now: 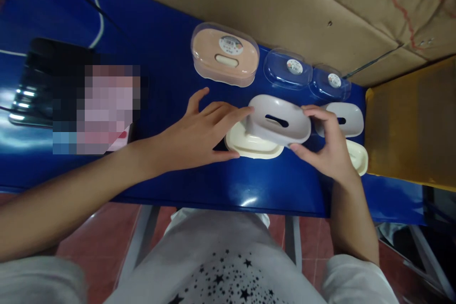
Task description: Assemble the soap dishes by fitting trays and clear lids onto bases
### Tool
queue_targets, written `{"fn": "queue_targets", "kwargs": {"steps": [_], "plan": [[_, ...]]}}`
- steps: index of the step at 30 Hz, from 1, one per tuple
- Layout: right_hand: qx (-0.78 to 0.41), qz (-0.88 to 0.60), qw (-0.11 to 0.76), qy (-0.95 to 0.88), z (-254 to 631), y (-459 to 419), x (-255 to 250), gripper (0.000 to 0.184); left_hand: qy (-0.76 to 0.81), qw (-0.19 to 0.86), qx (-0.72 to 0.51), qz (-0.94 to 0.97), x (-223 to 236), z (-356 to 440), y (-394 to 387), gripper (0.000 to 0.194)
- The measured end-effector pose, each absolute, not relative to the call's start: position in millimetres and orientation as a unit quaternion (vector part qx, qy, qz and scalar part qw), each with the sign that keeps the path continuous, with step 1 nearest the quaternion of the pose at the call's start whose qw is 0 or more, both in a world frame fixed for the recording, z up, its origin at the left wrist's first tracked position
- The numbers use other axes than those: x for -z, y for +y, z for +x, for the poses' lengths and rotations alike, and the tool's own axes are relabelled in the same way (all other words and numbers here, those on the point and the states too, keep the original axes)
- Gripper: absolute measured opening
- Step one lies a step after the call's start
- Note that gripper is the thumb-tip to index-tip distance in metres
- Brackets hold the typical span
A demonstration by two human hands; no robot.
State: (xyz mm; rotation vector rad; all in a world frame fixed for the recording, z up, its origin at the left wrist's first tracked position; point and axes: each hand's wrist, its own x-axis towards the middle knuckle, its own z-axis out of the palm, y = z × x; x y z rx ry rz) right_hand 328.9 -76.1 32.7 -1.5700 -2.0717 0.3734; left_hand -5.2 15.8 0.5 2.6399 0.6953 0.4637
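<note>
A pale grey-white soap dish (pixel 283 111) with a long slot is held tilted over a cream soap dish tray (pixel 254 145) on the blue table. My right hand (pixel 326 145) pinches the grey-white dish at its right end, thumb below and fingers above. My left hand (pixel 210 130) is closed about the left end of the cream tray. Its thumb lies against the tray's near rim, while the index finger touches the left end of the grey-white dish. The dish hides part of the tray.
Behind stand a peach soap box with a clear lid (pixel 213 50) and two clear lids (pixel 287 69) with round stickers. Another grey-white dish (pixel 351 116) and cream tray (pixel 359 156) lie at right beside a yellow-brown box (pixel 409 123). A black device (pixel 42 85) is at left; cardboard (pixel 285 9) borders the back.
</note>
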Motion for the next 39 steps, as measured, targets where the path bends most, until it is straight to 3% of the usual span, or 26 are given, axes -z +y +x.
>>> {"fn": "queue_targets", "kwargs": {"steps": [18,22,33,39], "plan": [[-0.122,-0.534,0.193,-0.814,301.4,-84.0,-22.7,0.065,0.244,0.173,-0.148,0.943,7.4,-6.0,23.8,0.09],[-0.113,-0.529,0.198,-0.818,299.0,-83.3,-21.6,0.062,0.248,0.172,-0.158,0.94,6.6,-5.8,23.2,0.086],[-0.158,-0.521,0.195,-0.816,305.1,-79.6,-14.1,0.067,0.242,0.205,-0.151,0.936,4.8,-6.5,25.9,0.097],[-0.137,-0.535,0.242,-0.798,326.0,-52.3,-12.0,0.066,0.255,0.193,-0.133,0.938,2.2,-3.9,25.7,0.1]]}}
